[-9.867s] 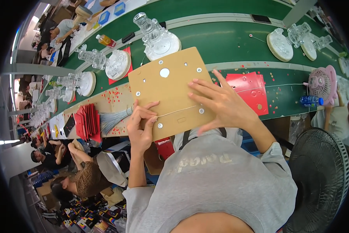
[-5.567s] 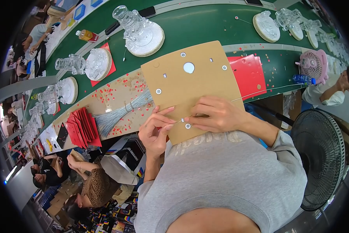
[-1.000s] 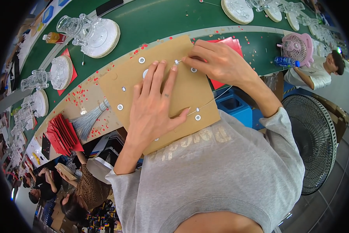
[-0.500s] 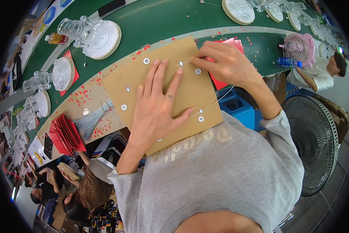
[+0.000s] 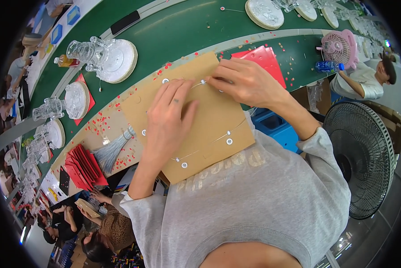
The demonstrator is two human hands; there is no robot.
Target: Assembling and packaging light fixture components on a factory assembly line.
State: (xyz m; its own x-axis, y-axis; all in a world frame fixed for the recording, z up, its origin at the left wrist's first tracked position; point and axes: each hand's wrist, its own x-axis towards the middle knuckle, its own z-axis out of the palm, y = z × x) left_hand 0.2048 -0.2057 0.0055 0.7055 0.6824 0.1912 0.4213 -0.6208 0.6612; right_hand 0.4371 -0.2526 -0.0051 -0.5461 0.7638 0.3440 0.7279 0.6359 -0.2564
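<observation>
We have the tan, flat fibreboard panel in front of our grey cotton shirt, its lower edge close against the cloth. Our left hand lies palm down over the panel's upper left, fingers together and lightly bent, thumb spread away; we cannot tell how firmly it presses. Our right hand is closed in a pinch at the panel's upper right, apparently on the thin, pale wire beside the small white clip, though the fingers hide the exact grip.

If we pull harder than the left hand bears down, the panel could swivel or slide toward the shirt. A sharp tug could kink the wire or draw it out of the clip. At the panel's lower right, the second thin, pale wire could snag on the shirt. The small red paper discs left of the panel could stray under it.
</observation>
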